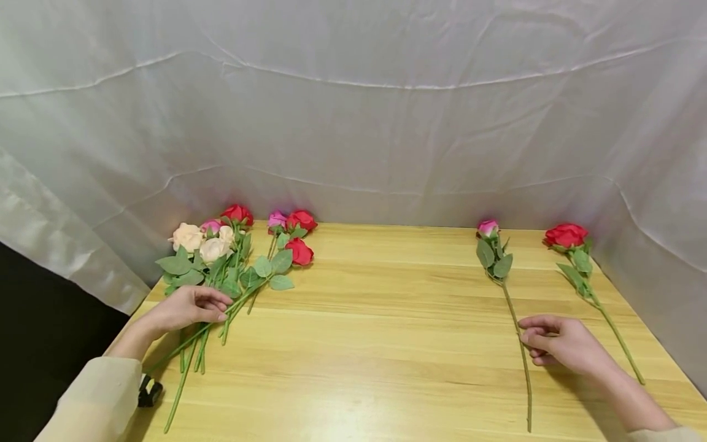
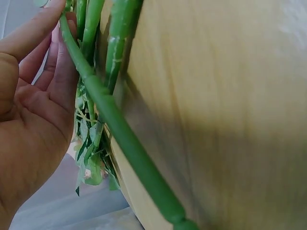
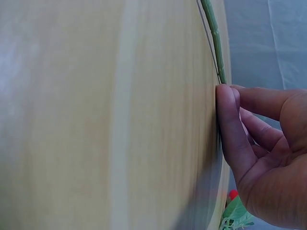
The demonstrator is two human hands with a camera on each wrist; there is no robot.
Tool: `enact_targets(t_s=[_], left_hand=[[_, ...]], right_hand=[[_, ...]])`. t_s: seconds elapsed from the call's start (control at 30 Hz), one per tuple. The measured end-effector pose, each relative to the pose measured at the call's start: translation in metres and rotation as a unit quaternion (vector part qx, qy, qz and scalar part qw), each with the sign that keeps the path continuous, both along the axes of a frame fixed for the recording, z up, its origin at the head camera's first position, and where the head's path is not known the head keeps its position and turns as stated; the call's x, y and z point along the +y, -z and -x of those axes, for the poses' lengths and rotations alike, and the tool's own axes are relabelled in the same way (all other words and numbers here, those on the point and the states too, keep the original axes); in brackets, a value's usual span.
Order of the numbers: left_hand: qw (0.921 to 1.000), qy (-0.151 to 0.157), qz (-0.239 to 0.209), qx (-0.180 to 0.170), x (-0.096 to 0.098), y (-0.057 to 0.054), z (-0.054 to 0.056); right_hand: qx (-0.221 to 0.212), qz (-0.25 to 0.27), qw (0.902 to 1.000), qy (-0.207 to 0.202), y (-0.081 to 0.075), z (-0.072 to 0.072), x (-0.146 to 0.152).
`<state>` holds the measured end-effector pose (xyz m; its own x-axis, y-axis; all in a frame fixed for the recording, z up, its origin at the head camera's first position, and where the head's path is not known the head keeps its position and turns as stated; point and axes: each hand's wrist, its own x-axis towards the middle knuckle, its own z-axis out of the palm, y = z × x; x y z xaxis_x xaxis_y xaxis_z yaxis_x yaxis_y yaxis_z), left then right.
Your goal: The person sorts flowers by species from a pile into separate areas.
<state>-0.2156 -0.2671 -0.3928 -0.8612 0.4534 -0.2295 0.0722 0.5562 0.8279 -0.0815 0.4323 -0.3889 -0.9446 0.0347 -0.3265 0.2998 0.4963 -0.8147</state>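
On the left, my left hand (image 1: 190, 307) pinches a green stem (image 2: 129, 139) between thumb and fingertips. That stem slants across the others, up toward a leafy red rose (image 1: 300, 252). Under and beyond this hand lies a bunch of artificial roses, with cream roses (image 1: 214, 250), a red rose (image 1: 237, 213) and a partly covered pink one (image 1: 211, 227). Over on the right, my right hand (image 1: 566, 344) pinches the thin stem (image 1: 525, 362) of a pink-and-white rose (image 1: 488, 228) about midway along. Its thumb and index fingertips meet at the stem in the right wrist view.
A single red rose (image 1: 566, 235) lies right of my right hand. Beside the bunch are another red rose (image 1: 301, 221) and a magenta rose (image 1: 277, 220). The wooden table (image 1: 386, 319) ends at a pale hanging cloth (image 1: 386, 141). A small black object (image 1: 149, 391) is by my left sleeve.
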Motion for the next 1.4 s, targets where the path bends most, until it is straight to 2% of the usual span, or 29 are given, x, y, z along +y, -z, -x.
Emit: enact_targets(t_s=[0.2,0.43,0.63,0.8,1.03,1.13,1.27,1.33,1.4], left_hand=[[0.9999,-0.007,0.008,0.001,-0.001,0.0,-0.001],[0.9995,-0.013,0.026,0.013,0.001,-0.003,-0.001],[0.9994,-0.015,0.03,0.013,0.003,-0.006,-0.001],[0.999,-0.021,0.035,0.019,0.003,-0.007,-0.004],[0.9978,-0.047,0.034,0.033,0.004,-0.011,-0.008],[0.9972,-0.06,0.029,0.033,0.006,-0.015,-0.009],[0.9964,-0.079,0.008,0.031,0.012,-0.021,-0.009],[0.995,-0.095,-0.008,0.03,0.017,-0.024,-0.01],[0.9923,-0.116,-0.033,0.028,0.024,-0.026,-0.012]], right_hand=[[0.001,0.006,1.0,-0.003,0.0,0.0,0.002],[-0.017,0.011,0.9994,0.027,-0.002,-0.001,0.0],[-0.015,0.015,0.999,0.039,-0.003,-0.001,0.001],[0.001,0.022,0.9987,0.047,-0.005,0.0,0.0],[0.028,0.033,0.997,0.063,-0.011,0.001,-0.005],[0.056,0.038,0.9954,0.067,-0.013,0.003,-0.008],[0.109,0.079,0.9886,0.067,-0.015,0.007,-0.01],[0.139,0.127,0.9796,0.072,-0.015,0.009,-0.012],[0.169,0.182,0.9658,0.075,-0.017,0.012,-0.017]])
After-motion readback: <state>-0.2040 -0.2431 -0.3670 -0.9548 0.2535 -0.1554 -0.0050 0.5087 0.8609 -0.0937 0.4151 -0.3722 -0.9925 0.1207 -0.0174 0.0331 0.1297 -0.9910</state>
